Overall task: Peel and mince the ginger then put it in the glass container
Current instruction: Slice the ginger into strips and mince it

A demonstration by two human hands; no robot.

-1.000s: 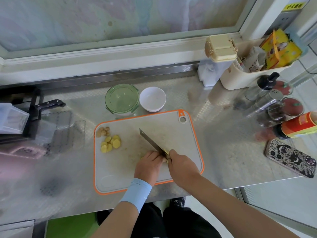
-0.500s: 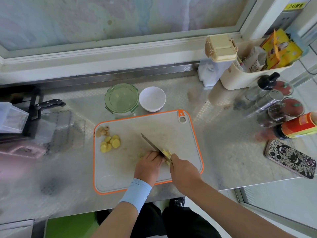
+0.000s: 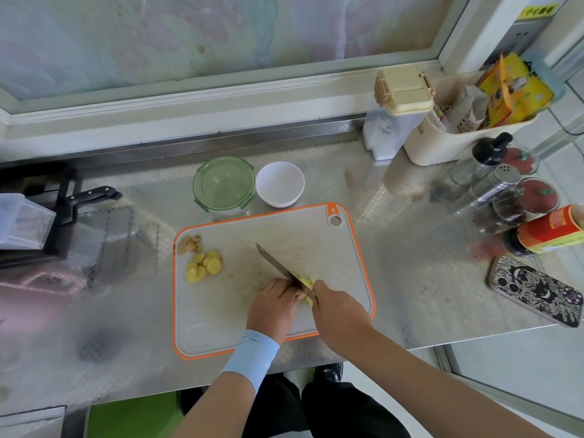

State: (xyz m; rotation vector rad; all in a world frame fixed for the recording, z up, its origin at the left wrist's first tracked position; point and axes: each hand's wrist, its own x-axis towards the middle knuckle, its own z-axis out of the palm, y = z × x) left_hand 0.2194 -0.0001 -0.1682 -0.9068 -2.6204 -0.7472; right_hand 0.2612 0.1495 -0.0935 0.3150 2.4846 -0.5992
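On the orange-rimmed cutting board (image 3: 316,241) my right hand (image 3: 339,311) grips a knife (image 3: 278,267), its blade angled up-left and resting on the board. My left hand (image 3: 273,303), fingers curled, holds down a small piece of ginger (image 3: 305,284) right beside the blade; most of that piece is hidden under the fingers. Yellow peeled ginger slices (image 3: 203,265) lie at the board's left, with brown peel scraps (image 3: 189,243) just behind them. The glass container (image 3: 223,184) with its green lid on stands behind the board.
A white bowl (image 3: 279,184) sits right of the container. Sauce bottles and shakers (image 3: 518,203) and a phone (image 3: 534,290) crowd the right side. A black-handled knife (image 3: 88,196) and a rack are at the left. The counter's front edge runs just below the board.
The knife has shifted slightly toward me and to the right along the ginger between chops. My left hand stays on the piece.
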